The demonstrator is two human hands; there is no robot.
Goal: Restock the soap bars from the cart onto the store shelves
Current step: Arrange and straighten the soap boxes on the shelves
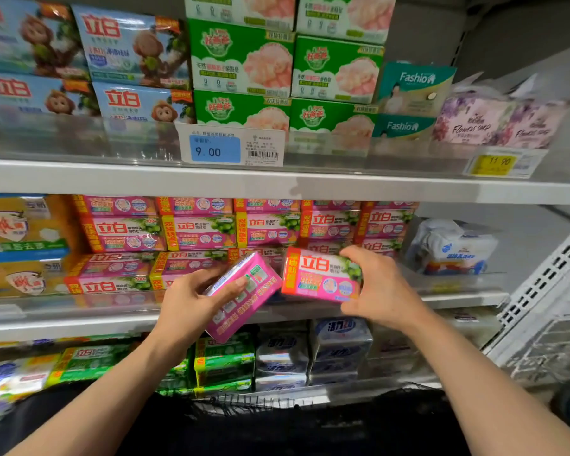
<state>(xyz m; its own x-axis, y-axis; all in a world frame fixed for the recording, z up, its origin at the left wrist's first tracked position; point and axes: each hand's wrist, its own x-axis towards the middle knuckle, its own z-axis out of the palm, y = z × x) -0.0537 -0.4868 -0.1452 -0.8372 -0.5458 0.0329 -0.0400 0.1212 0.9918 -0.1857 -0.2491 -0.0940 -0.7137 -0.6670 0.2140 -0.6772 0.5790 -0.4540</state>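
I hold one pink soap pack (244, 296) tilted in left hand (191, 304), another (321, 274) upright in right hand (380, 287), before the middle shelf (458, 299). Risk: careless insertion could topple the stacked packs (198, 232)

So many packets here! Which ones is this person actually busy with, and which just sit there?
In use:
- left hand gripping a tilted pink soap pack
- right hand gripping a second pink soap pack
- pink soap stacks on the middle shelf

Just there:
- green soap boxes
- blue monkey packs
- 9.00 price tag
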